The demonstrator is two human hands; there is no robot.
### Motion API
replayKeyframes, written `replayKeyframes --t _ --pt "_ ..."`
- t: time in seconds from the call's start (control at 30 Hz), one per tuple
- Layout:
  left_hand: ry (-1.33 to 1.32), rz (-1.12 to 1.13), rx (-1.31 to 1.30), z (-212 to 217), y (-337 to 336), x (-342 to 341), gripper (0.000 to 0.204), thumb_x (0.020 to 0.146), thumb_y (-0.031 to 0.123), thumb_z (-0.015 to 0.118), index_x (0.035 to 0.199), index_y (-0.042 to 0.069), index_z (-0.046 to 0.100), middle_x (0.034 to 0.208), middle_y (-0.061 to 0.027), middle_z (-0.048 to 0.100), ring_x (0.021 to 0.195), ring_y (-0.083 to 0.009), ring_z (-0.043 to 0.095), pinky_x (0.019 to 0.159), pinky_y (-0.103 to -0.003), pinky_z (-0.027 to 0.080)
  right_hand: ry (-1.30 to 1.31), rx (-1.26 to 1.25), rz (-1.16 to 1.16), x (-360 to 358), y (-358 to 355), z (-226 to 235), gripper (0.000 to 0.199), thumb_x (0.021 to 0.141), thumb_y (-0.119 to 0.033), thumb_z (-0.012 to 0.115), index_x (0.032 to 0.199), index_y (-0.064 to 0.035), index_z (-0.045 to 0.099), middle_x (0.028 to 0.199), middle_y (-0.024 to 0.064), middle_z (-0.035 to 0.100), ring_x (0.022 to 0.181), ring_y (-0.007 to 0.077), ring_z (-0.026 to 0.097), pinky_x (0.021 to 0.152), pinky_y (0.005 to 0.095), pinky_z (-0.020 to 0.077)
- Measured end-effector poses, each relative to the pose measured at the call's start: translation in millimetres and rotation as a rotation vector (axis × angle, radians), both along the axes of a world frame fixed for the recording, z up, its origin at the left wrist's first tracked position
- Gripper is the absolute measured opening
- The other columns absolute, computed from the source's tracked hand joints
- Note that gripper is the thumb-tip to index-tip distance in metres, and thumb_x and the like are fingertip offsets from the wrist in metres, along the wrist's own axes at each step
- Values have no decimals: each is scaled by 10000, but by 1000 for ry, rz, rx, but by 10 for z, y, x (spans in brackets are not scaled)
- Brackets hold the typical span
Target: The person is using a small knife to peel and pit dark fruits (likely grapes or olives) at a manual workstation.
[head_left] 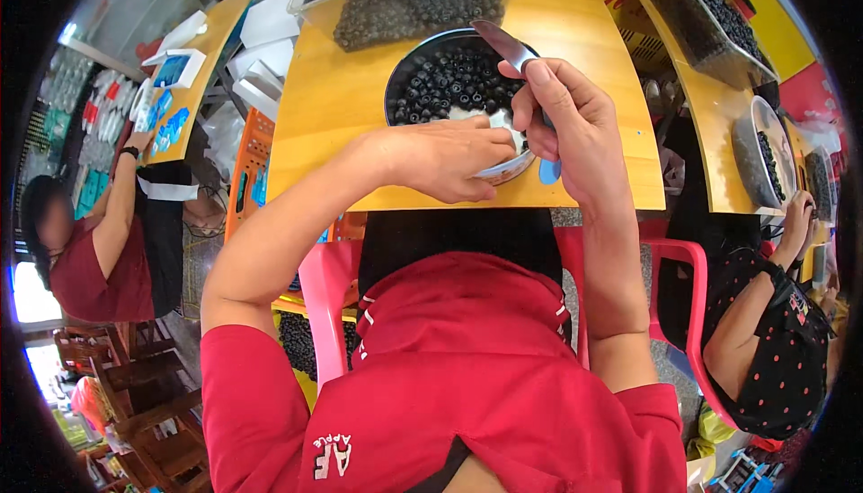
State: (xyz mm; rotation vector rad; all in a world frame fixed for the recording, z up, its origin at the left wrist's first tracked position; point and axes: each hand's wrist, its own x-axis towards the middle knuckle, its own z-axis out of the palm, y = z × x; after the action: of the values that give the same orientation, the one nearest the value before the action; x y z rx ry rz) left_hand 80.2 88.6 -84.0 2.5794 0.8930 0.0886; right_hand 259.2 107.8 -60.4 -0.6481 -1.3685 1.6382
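On the wooden table a round bowl [390,88] holds many small, dark, round, berry-like pieces [454,79], with something white [467,114] among them near its front. My left hand [454,156] lies over the bowl's near rim, fingers curled and pressed together. Whatever is between those fingertips is hidden. Above the bowl's right side, my right hand [571,120] grips a small knife [502,44]. Its blade points up and to the left, and a blue handle end shows below the palm.
Behind the bowl, a clear tub [301,3] is heaped with more dark pieces. Another tub [692,21] stands on the table at right. An orange crate [254,156] is by the table's left side. One co-worker [103,250] sits at left, another [764,331] at right near a pink chair [688,255].
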Motion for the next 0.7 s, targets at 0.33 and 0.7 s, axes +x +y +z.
replayKeyframes --t 0.33,0.7 --pt "236 148 -277 187 5 88 382 859 353 618 951 -8 538 828 -230 622 822 -408 609 756 -482 476 -16 4 -7 11 28 -26 287 997 -232 499 1109 1 624 674 0 549 473 -1 334 423 160 253" --pt "-293 320 -384 219 11 47 417 910 401 517 891 -13 562 743 -138 596 662 -275 592 658 -386 476 -20 26 -25 19 53 -28 291 999 -243 494 1093 -3 628 669 -6 552 460 -7 320 413 158 243"
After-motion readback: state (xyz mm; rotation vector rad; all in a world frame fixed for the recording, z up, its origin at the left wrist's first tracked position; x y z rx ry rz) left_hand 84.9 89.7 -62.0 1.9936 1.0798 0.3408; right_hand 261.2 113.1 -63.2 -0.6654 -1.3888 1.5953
